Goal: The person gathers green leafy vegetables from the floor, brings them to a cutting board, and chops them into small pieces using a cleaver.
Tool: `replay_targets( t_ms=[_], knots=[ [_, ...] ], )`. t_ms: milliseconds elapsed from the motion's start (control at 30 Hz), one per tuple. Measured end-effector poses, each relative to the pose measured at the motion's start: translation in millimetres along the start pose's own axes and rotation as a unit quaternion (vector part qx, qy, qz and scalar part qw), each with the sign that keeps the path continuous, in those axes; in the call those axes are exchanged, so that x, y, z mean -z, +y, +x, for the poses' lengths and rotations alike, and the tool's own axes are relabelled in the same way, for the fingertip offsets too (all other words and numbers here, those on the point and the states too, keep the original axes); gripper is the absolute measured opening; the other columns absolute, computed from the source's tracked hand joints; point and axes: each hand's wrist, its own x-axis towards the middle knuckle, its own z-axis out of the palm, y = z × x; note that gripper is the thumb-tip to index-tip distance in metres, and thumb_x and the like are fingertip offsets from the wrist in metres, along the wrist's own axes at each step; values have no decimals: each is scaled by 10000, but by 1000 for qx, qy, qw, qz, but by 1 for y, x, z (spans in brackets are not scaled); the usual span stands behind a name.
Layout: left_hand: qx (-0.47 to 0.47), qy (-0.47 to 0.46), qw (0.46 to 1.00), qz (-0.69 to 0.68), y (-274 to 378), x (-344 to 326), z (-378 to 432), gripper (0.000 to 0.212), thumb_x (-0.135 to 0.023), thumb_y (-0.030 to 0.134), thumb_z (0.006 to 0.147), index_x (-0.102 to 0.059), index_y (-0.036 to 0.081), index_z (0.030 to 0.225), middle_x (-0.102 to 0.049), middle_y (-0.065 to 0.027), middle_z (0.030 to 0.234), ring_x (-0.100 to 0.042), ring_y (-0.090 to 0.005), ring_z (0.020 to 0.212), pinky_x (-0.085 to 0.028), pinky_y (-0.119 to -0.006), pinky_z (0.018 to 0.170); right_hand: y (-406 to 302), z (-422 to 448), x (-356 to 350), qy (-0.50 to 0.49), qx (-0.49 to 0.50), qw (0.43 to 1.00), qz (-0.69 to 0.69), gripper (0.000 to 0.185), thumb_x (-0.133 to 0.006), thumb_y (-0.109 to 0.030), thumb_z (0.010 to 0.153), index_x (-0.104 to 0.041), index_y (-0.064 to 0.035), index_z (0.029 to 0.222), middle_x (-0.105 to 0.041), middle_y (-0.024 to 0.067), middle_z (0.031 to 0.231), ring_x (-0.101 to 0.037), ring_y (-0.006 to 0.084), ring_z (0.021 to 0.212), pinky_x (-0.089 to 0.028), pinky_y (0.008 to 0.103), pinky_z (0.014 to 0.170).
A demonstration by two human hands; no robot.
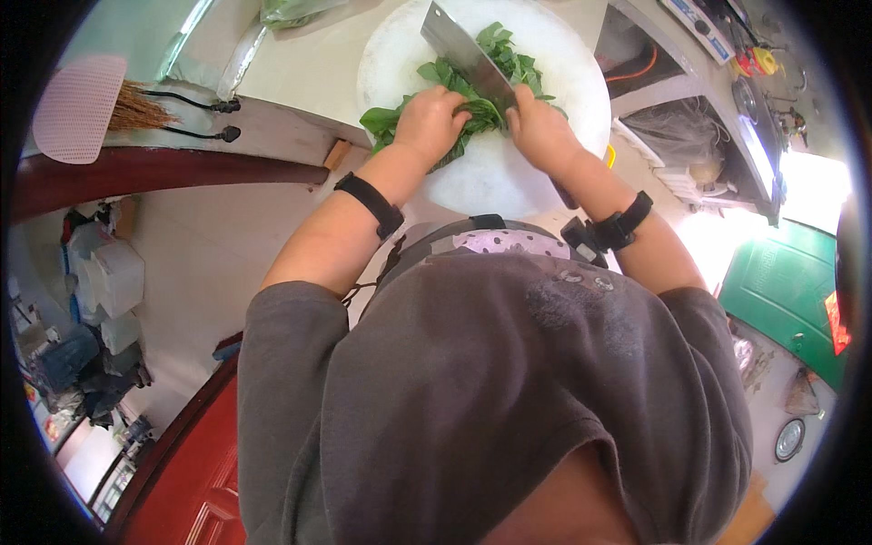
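A large round white cutting board (477, 184) lies on the counter before me. Leafy greens (501, 44) are spread across its middle and reach its left rim. My left hand (430, 122) presses down on a bunch of the leaves, its fingers curled over them. In my right hand (543, 133) is a metal cleaver (463, 51), gripped where blade and handle meet. The blade slants up and to the left over the greens, close to my left fingertips. The cleaver's dark handle end shows below my right wrist. The cleaver's cutting edge is partly hidden among the leaves.
A plastic bag with something green (293, 12) lies at the counter's back left. At the far left are a pink fly swatter (80, 109), a straw brush (139, 107) and two black plugs (228, 119). On the right stand shelves holding plastic bags (681, 129) and a gas stove (702, 27).
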Motion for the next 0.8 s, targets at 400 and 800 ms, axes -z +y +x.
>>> replay_targets(
  t_ms=[400, 800],
  knots=[
    [279, -100, 861, -412, -15, 28, 18, 392, -586, 300, 796, -569, 24, 1074, -575, -101, 1032, -509, -150, 923, -400, -261, 803, 40, -19, 46, 189, -30, 976, 102, 322, -490, -170, 803, -486, -128, 1122, -570, 167, 956, -582, 300, 758, -465, 357, 672],
    [367, 293, 653, -594, 11, 91, 91, 405, -494, 214, 813, -393, 34, 1162, -448, -100, 1108, -415, -255, 1096, -246, -414, 972, 36, -13, 8, 139, 108, 976, -125, 413, -582, -330, 745, -517, -104, 1084, -521, 133, 1047, -528, 289, 917, -457, 375, 743]
  ],
)
